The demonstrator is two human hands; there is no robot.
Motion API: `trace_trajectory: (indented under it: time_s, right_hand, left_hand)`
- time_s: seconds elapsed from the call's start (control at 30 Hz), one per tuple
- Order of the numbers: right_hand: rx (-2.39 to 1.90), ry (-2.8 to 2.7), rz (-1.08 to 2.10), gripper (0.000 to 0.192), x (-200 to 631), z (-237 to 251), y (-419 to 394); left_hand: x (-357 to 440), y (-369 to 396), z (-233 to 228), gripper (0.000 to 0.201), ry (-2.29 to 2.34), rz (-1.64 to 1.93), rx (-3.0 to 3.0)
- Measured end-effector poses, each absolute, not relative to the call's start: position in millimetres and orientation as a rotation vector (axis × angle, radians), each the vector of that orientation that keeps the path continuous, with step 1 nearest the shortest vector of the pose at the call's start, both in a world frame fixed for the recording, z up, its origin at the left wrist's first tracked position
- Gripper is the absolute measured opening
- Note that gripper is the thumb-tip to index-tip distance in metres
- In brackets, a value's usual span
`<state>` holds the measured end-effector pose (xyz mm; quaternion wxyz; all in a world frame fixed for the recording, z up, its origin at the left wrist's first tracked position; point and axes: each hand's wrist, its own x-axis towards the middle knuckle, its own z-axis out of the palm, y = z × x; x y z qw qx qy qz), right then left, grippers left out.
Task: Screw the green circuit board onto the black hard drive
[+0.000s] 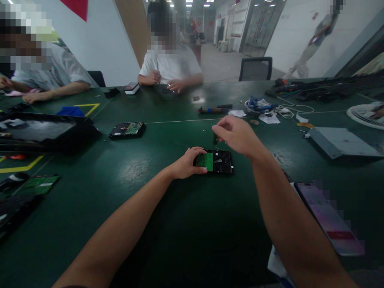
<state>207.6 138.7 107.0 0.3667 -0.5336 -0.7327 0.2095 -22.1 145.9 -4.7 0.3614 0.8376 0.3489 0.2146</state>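
Note:
A hard drive (223,162) lies flat on the green table, its green circuit board (205,162) facing up. My left hand (190,163) is closed around its left end, thumb on the near edge and fingers on the far edge. Just above the drive's far edge, my right hand (237,134) pinches a small dark object with a yellowish part (215,138); its exact kind is too unclear to tell. Several tiny bright pieces (219,149), perhaps screws, show along the drive's far side.
Another hard drive (127,130) lies to the left, near a black casing (45,132). On the right are a phone (328,218), a grey metal box (345,142) and tangled cables (261,105). A screwdriver-like tool (213,110) lies beyond. Two people sit across the table; another stands far right.

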Motion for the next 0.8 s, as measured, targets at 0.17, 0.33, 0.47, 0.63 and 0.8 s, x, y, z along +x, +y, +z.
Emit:
trace_trajectory:
  time_s: [0.17,0.33,0.47,0.63,0.8]
  right_hand:
    - [-1.363,-1.865,0.591,0.019,206.5,109.6,136.0]
    - [-1.327,-1.877,0.743,0.034,204.4,108.9,137.2]
    - [-1.325,-1.831,0.815,0.032,204.6,106.2,139.1]
    - [-1.361,-1.891,0.616,0.029,205.9,108.2,138.9]
    - [-1.424,-1.865,0.594,0.021,205.8,109.6,137.3]
  left_hand:
    - [-22.7,145.9,-4.7,0.073,0.893,0.547,2.154]
    - [-22.7,147.5,-7.8,0.073,0.883,0.568,2.159]
    - [-21.9,146.7,-6.3,0.073,0.892,0.553,2.154]
    - [-21.2,144.0,-2.8,0.071,0.903,0.565,2.144]
    - [-21.8,144.7,-3.0,0.072,0.901,0.556,2.144]
